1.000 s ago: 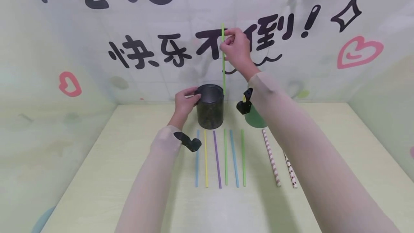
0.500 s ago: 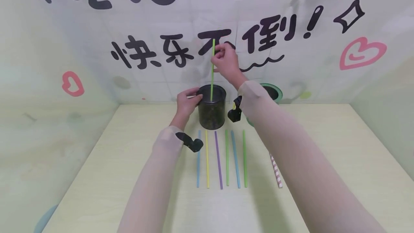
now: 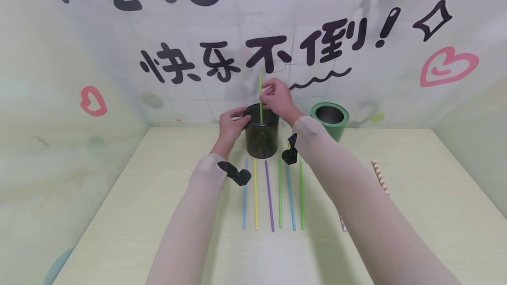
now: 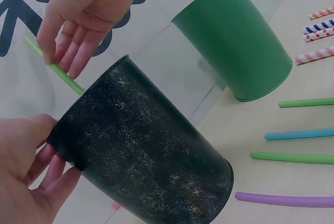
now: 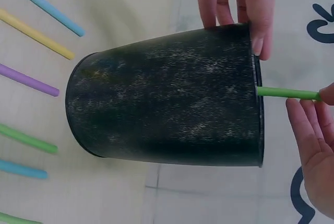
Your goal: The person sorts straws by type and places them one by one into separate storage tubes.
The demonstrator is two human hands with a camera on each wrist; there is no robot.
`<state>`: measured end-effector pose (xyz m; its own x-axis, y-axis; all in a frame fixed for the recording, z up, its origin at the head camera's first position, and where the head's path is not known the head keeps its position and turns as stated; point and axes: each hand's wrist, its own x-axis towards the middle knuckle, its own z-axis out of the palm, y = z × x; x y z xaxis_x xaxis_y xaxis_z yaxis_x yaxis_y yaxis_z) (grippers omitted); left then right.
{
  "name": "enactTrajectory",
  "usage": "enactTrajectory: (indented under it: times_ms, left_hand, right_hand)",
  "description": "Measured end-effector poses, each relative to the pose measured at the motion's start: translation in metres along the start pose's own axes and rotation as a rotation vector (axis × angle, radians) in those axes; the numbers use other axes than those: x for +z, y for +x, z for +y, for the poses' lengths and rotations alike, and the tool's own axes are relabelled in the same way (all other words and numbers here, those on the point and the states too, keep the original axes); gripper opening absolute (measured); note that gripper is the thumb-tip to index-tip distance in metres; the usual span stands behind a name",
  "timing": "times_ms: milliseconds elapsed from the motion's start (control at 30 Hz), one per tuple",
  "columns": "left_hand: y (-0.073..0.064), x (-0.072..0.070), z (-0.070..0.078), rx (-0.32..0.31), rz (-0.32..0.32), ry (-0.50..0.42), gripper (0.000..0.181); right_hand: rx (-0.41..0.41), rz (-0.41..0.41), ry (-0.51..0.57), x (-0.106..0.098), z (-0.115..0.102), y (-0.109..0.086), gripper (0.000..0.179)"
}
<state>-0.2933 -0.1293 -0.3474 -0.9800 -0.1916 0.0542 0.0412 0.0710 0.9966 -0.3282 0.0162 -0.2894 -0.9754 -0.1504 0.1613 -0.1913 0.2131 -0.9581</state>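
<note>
A dark, speckled metal bucket stands upright at the back of the table. My left hand grips its rim from the left side, thumb and fingers on either side of the wall, as the left wrist view also shows. Above the bucket's mouth, my right hand pinches a light green straw. The straw is upright, its lower part inside the bucket; in the right wrist view the straw passes over the rim between thumb and fingers. Its lower end is hidden by the bucket wall.
A green bucket stands right of the dark one. In front lie several plain straws, among them a yellow straw and a purple straw. Patterned straws, one a striped straw, lie farther right, partly behind my right sleeve.
My right hand has moved left and down, bringing the green straw from beside the rim into the dark bucket. The left hand keeps its grip on the rim.
</note>
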Motion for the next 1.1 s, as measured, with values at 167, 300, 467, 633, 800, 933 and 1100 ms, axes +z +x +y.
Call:
enactTrajectory:
  times_ms: [167, 300, 467, 633, 800, 933, 1100]
  left_hand:
    - [0.002, 0.0, 0.0, -0.002, -0.002, 0.002, 0.034]
    - [0.003, 0.0, 0.001, 0.003, -0.008, 0.01, 0.033]
    - [0.004, 0.0, 0.001, 0.008, -0.004, 0.016, 0.033]
    - [0.004, 0.0, 0.001, 0.005, -0.004, 0.007, 0.032]
    - [0.003, 0.0, 0.001, 0.001, -0.004, 0.006, 0.032]
    - [0.002, -0.001, 0.001, -0.003, -0.005, 0.015, 0.032]
    - [0.001, -0.001, 0.001, -0.013, -0.008, 0.011, 0.032]
  right_hand:
    - [0.069, -0.028, 0.0, 0.004, 0.006, 0.001, 0.03]
    - [0.087, -0.025, -0.032, 0.007, 0.011, 0.004, 0.031]
    - [0.115, -0.038, -0.045, 0.009, 0.014, 0.007, 0.031]
    - [0.16, -0.042, -0.056, 0.011, 0.016, 0.008, 0.031]
    - [0.169, -0.023, -0.156, 0.017, 0.017, 0.008, 0.029]
    - [0.157, -0.003, -0.323, 0.022, 0.016, 0.007, 0.025]
    - [0.139, 0.002, -0.44, 0.026, 0.015, 0.004, 0.025]
